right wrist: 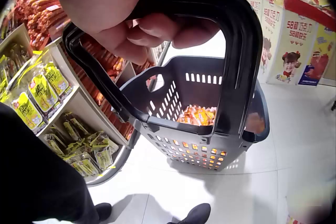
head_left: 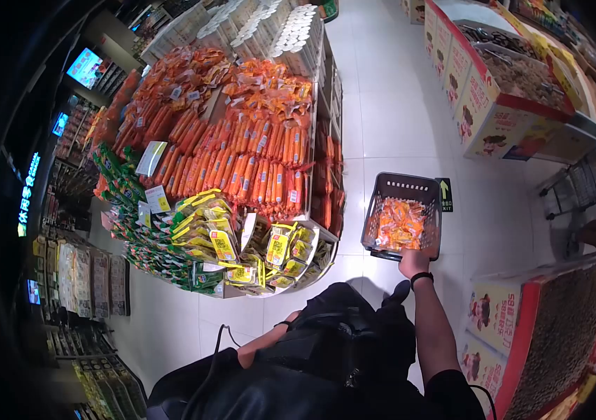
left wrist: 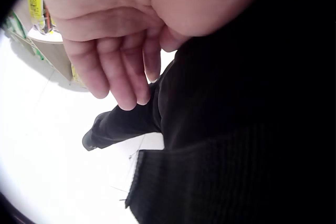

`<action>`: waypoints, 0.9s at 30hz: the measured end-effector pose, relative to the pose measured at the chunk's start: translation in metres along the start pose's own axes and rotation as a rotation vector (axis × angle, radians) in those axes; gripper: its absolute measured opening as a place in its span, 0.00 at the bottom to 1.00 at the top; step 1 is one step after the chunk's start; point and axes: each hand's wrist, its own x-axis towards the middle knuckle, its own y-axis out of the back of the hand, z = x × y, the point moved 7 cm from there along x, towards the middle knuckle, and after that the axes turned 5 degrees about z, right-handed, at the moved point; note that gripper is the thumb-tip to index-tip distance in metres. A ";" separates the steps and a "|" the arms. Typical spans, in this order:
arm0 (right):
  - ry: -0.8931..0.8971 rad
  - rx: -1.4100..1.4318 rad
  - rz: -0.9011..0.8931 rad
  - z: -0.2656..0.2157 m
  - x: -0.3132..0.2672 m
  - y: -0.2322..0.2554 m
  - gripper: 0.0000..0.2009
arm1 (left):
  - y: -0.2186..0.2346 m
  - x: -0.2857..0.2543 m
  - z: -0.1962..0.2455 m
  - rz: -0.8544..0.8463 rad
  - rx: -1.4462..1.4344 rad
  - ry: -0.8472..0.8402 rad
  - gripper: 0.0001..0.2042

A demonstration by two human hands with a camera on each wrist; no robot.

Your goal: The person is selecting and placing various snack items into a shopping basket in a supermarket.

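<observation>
My right hand (head_left: 415, 262) (right wrist: 142, 16) grips the black handle of a dark shopping basket (head_left: 370, 227) (right wrist: 178, 66), fingers curled round it. Orange-wrapped packs (head_left: 401, 222) (right wrist: 197, 115) lie at the bottom of the basket, which hangs above the floor. My left hand (left wrist: 115, 35) hangs beside the dark trousers with its fingers loosely bent and nothing in it. In the head view only the left forearm shows clearly, its hand hidden by the dark clothing.
A display stand at left holds orange-red sausage packs (head_left: 242, 168), green packs (head_left: 130, 203) and yellow-labelled packs (head_left: 221, 241) (right wrist: 42, 92). Printed cartons (head_left: 483, 115) (right wrist: 286, 40) stand along the right, with a bin of dark goods (head_left: 557, 343) at lower right. A green exit sign (head_left: 445, 194) lies beside the basket.
</observation>
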 end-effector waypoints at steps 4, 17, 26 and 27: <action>0.074 -0.123 -0.059 0.020 0.076 0.034 0.12 | 0.014 -0.023 0.110 0.109 -0.053 0.081 0.27; 0.194 -0.309 -0.136 0.008 0.318 0.126 0.12 | -0.037 0.089 0.183 0.122 -0.396 0.261 0.24; 0.169 -0.417 -0.283 -0.057 0.514 0.140 0.14 | 0.081 0.235 0.288 0.233 -0.353 0.164 0.22; 0.167 -0.425 -0.302 -0.066 0.533 0.143 0.14 | 0.086 0.244 0.287 0.239 -0.333 0.168 0.22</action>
